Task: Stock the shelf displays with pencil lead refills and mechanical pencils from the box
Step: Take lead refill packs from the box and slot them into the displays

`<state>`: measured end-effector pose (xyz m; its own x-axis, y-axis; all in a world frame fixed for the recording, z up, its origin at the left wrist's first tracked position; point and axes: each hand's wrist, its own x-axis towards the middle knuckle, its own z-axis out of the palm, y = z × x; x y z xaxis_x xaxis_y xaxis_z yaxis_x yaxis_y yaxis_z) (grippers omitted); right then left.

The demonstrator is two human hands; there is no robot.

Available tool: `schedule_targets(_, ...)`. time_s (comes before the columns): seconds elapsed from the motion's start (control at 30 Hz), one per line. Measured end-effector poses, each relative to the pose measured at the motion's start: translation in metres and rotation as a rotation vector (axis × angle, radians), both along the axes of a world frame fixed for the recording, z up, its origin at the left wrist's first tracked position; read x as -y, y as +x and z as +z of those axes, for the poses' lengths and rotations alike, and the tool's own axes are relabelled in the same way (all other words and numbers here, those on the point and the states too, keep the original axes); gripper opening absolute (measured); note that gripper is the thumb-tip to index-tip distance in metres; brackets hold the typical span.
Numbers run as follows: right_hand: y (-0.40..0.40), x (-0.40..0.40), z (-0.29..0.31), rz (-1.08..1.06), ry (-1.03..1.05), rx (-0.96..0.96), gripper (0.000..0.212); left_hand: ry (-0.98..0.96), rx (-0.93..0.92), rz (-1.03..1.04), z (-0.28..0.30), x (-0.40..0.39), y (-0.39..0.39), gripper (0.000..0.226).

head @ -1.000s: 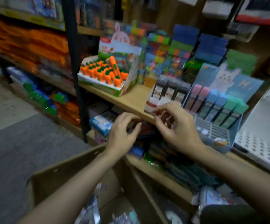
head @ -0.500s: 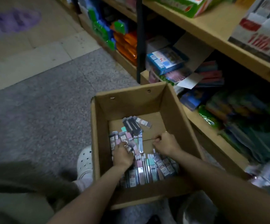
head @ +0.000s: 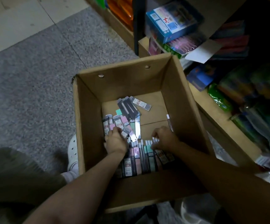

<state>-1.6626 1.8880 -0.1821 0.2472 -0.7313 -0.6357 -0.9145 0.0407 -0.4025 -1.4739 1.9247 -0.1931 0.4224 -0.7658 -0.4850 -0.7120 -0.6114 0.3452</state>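
Inside the open brown cardboard box (head: 131, 81) on the floor, both hands are now sunk among the flat pastel lead-refill packets (head: 136, 155), having been at the shelf a second ago: left hand (head: 115, 141) and right hand (head: 164, 140) each curled on packets, so another batch is judged under collection.

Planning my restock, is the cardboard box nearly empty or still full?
Neither: the cardboard box is partly filled; refill packs cover part of its floor, with bare cardboard showing.

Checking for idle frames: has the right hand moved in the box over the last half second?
Barely. The right hand stays on the packets near the middle fold of the box floor, fingers still curled at their tops.
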Motion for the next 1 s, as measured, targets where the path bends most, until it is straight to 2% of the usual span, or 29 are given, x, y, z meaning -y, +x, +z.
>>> schedule_targets(0.07, 0.001, -0.001, -0.005, -0.011, -0.025, 0.025, 0.049, 0.019, 0.003, -0.008, -0.003, 0.003, 0.001, 0.037)
schedule_targets(0.2, 0.007, -0.004, -0.008, -0.100, -0.061, 0.110, 0.041, 0.006, -0.123, 0.110, -0.001, 0.007, 0.000, 0.020)
schedule_targets(0.33, 0.029, -0.003, -0.009, -0.235, -0.062, 0.187, 0.038, -0.086, -0.207, 0.307, 0.008, 0.008, 0.001, 0.014)
schedule_targets(0.43, 0.055, -0.003, -0.013, -0.240, -0.070, 0.196, 0.040, -0.099, -0.297, 0.441, 0.010, 0.007, 0.005, 0.005)
schedule_targets(0.6, 0.081, -0.008, -0.022, -0.207, -0.180, 0.069, 0.039, -0.111, -0.411, 0.552, 0.004, 0.001, 0.007, 0.005)
schedule_targets(0.8, 0.072, -0.002, -0.024, -0.235, -0.093, 0.087, 0.030, -0.076, -0.471, 0.578, 0.000, 0.001, 0.002, 0.012)
schedule_targets(0.9, 0.053, 0.001, -0.013, -0.282, -0.002, 0.183, 0.043, -0.119, -0.612, 0.608, 0.011, 0.005, -0.002, 0.022)
schedule_targets(1.0, 0.033, 0.005, 0.013, -0.315, 0.166, 0.293, 0.075, -0.160, -0.746, 0.548, 0.032, 0.010, -0.004, 0.043)
